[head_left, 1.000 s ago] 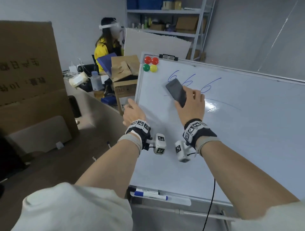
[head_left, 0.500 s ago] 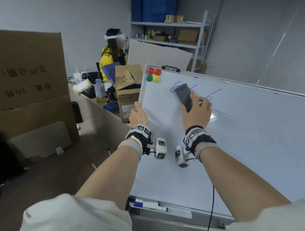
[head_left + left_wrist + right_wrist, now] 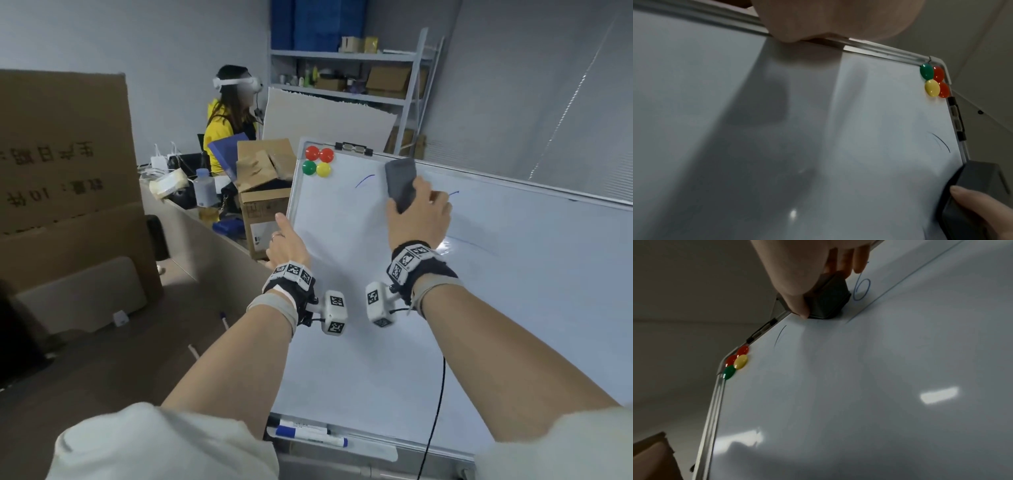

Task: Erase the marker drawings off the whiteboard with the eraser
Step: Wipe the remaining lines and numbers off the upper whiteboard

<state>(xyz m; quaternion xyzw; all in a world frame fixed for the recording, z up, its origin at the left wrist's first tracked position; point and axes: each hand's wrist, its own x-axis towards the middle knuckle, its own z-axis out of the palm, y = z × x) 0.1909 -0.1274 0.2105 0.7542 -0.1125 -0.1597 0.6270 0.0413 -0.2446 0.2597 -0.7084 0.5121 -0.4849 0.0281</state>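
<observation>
A whiteboard [image 3: 479,308] stands tilted in front of me. My right hand [image 3: 419,212] grips a dark grey eraser [image 3: 400,183] and presses it flat on the board close to the top frame. A short blue arc [image 3: 364,180] lies left of the eraser, and a blue "6" [image 3: 862,288] sits just right of it in the right wrist view. A long faint blue line [image 3: 472,244] runs further right. My left hand [image 3: 286,240] holds the board's left edge, thumb on the front face. The left wrist view shows the eraser [image 3: 978,178] with a fingertip on it.
Several coloured magnets [image 3: 317,161] sit in the board's top left corner, beside a black clip [image 3: 354,149]. Markers [image 3: 310,432] lie in the bottom tray. An open cardboard box [image 3: 265,192], a desk with a seated person [image 3: 229,116], and shelves [image 3: 346,68] stand behind.
My right hand slid the eraser up and to the right over the blue digits to the board's top edge. The first two digits are mostly gone, leaving a short arc. The left hand stayed on the edge.
</observation>
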